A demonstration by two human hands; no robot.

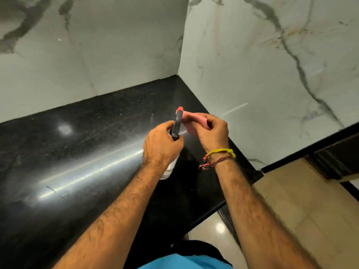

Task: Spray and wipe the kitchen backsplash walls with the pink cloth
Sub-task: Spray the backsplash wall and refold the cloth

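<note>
White grey-veined marble backsplash walls (252,65) meet in the corner above the glossy black counter (77,152); hard, slick. My left hand (161,144) is wrapped round the clear spray bottle with black-and-red head (177,124), probably light; best held at the neck. Right hand (211,131) pinches the small, soft, limp pink cloth (196,123) beside the nozzle.

bare forearms; right wrist (217,158) wears yellow and maroon thread bands; blue garment (186,262) below.
</note>
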